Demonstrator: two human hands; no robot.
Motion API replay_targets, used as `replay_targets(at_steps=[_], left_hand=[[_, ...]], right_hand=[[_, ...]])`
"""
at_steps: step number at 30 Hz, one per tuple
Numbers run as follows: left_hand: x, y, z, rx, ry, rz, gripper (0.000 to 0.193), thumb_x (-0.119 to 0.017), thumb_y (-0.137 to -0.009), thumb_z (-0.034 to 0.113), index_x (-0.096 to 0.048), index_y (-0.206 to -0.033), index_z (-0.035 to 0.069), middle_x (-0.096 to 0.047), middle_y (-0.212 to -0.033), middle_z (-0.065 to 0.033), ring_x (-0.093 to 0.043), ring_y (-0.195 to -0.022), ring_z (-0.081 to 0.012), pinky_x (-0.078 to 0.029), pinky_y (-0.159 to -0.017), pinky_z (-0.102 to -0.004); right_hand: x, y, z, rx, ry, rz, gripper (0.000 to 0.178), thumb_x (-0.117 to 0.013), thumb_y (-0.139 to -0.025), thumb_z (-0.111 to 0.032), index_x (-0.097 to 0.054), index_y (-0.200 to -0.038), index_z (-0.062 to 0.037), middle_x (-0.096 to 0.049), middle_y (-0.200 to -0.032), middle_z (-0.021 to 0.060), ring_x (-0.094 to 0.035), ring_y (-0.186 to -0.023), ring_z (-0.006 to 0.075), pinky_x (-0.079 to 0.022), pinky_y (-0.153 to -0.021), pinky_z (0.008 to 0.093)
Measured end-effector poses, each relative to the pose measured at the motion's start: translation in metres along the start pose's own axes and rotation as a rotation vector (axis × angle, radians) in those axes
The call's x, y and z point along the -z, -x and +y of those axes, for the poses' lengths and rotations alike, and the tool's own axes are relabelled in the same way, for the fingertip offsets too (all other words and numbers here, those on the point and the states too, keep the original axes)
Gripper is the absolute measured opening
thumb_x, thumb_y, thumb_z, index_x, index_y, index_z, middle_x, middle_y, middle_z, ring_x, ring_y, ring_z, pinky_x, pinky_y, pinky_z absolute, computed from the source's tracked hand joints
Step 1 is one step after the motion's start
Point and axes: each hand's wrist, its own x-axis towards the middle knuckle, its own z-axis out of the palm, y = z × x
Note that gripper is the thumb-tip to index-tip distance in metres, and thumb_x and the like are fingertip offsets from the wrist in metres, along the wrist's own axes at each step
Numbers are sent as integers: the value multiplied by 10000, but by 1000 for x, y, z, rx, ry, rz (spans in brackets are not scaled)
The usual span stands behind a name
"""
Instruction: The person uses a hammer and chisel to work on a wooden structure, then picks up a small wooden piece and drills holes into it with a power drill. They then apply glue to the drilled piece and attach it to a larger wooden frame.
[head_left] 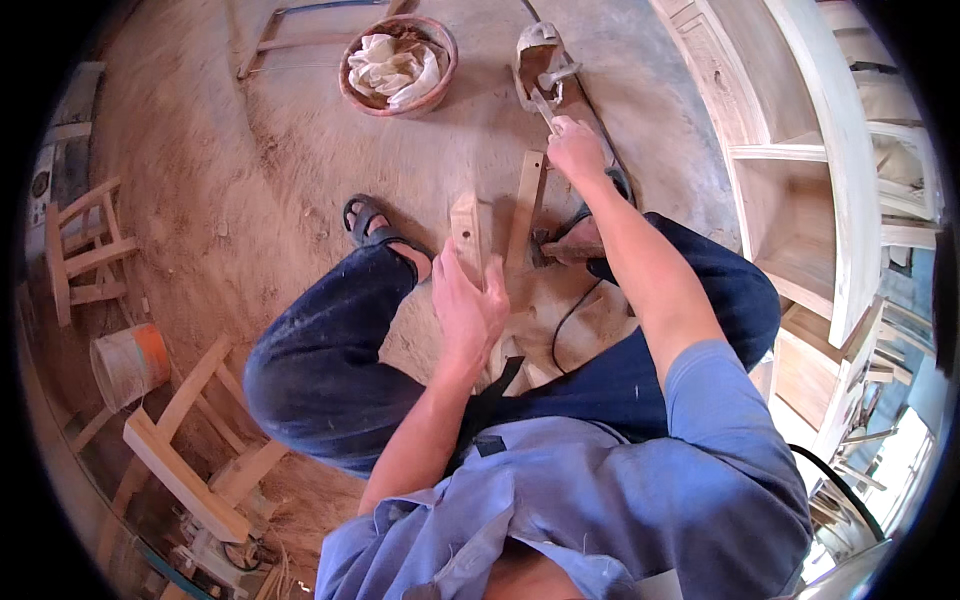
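Observation:
My left hand [466, 305] is closed around a short wooden block [466, 222] with a dark round hole in it, held up between my knees. My right arm is stretched forward, and my right hand [578, 150] grips a thin flat stick [542, 108]. The stick's far end reaches the opening of a whitish cut-open container [528, 78] on the floor; what the container holds is hard to make out. Between my feet, a longer wooden piece [524, 205] with a small hole near its end stands or lies just beyond the block.
A round basin [448, 80] with crumpled pale cloth or plastic stands ahead. Unfinished wooden shelving [795, 152] rises on the right. To the left are wooden frames [180, 490] and a white and orange bucket [122, 368]. A dark cable [598, 125] runs past my right foot.

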Motion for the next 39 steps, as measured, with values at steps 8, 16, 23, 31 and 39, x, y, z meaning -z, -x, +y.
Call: replay_targets(at_steps=[8, 16, 23, 31, 39], left_hand=[[4, -4, -2, 48, 49, -94, 597, -674, -868, 103, -421, -1358, -123, -536, -1195, -300, -525, -1139, -470, -436, -983, -493], [-2, -4, -2, 43, 84, -62, 584, -666, -863, 97, -435, -1353, -120, -534, -1197, -302, -527, -1145, -464, -427, -1012, -483], [0, -5, -6, 56, 73, 6, 569, -675, -860, 128, -471, -1357, -60, -557, -1213, -307, -541, -1148, -467, -440, -1000, -496], [-2, 9, -15, 47, 56, 7, 547, -684, -851, 185, -529, -1326, -38, -610, -1198, -288, -584, -1139, -454, -473, -995, -472], [7, 26, -14, 145, 17, -29, 542, -668, -874, 240, -538, -1349, 13, -628, -1190, -248, -609, -1128, -411, -496, -965, -471]], right_hand=[[-42, -64, 16, -69, 242, -236, 561, -571, -894, -131, -500, -1451, -126, -597, -1301, 246, -608, -1182, 407, -483, -1022, 496], [-1, -61, 32, -157, -17, -144, 385, -511, -896, -119, -622, -1253, -32, -714, -1055, 237, -712, -977, 365, -565, -807, 475], [114, 86, -8, -402, -1093, -328, 464, -413, -864, 1, -567, -1300, 36, -667, -817, 115, -596, -574, 148, -421, -453, 244], [182, 246, -21, -265, -1039, -354, 360, -484, -955, -64, -584, -1283, 47, -666, -811, 115, -557, -568, 111, -389, -457, 217], [164, 270, -27, -93, -694, -298, 330, -553, -1016, -96, -645, -1322, -17, -673, -831, 61, -541, -617, 64, -421, -546, 200]])
